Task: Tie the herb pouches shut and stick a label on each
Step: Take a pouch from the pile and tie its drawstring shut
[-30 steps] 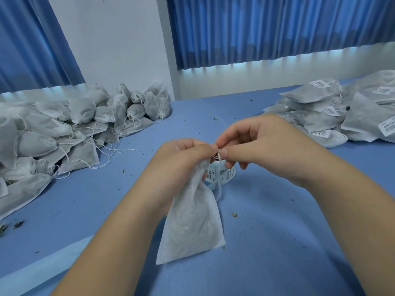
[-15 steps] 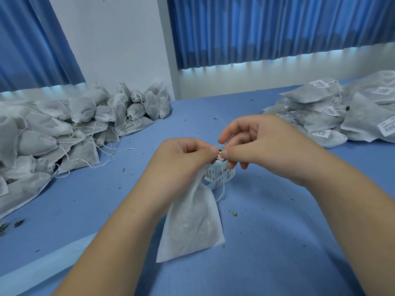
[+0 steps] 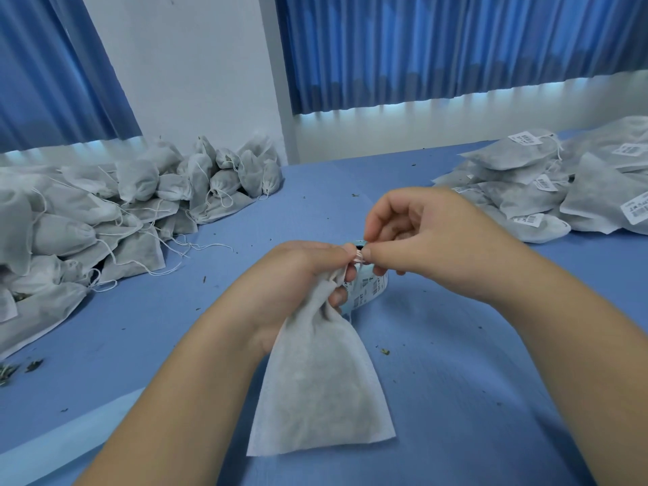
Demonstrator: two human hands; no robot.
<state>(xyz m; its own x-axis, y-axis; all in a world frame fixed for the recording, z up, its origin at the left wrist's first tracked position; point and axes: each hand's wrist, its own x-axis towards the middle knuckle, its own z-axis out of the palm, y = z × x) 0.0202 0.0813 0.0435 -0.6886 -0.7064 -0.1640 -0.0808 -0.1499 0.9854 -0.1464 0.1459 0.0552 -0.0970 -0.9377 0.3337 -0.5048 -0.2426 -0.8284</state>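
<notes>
The left hand (image 3: 298,275) grips the gathered neck of the pouch (image 3: 315,391), whose body lies on the counter (image 3: 491,380); the right hand (image 3: 431,240) pinches the drawstring (image 3: 357,257) at that neck.

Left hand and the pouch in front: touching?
Touching. The head view shows the left hand gripping the pouch at its gathered neck, fingers curled round the bunched fabric.
</notes>
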